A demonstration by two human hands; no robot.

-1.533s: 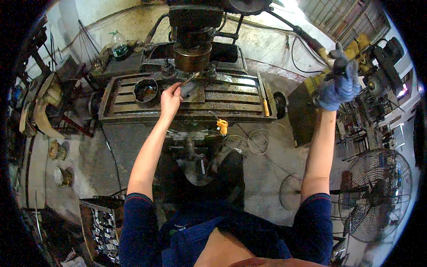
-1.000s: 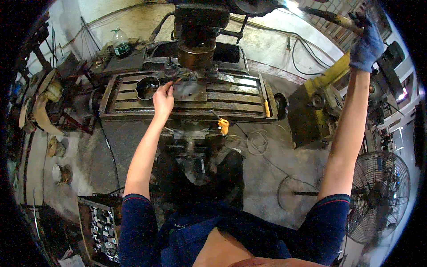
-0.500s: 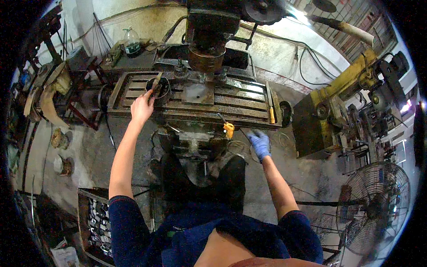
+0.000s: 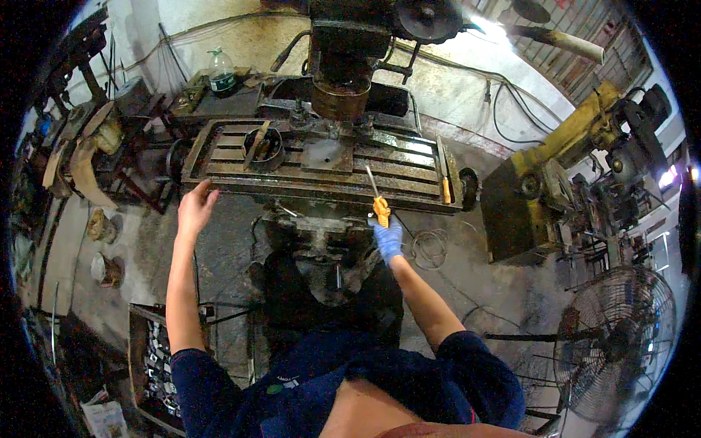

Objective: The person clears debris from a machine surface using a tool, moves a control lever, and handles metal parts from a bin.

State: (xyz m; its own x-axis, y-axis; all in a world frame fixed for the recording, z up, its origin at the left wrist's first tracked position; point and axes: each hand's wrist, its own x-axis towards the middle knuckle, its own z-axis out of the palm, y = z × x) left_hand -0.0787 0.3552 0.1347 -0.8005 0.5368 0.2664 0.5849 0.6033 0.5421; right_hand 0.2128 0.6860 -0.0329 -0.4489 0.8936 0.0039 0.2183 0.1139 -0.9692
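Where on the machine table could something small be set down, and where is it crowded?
Widest bare patch: the slotted table between the air gun in the right hand and the yellow-handled tool. A smaller one: between the round pot and the left rim. Crowded: the pot and its brush, and the plate below the spindle.

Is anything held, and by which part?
The blue-gloved right hand holds a yellow, thin-nozzled air gun by its handle; the bare left hand looks empty.
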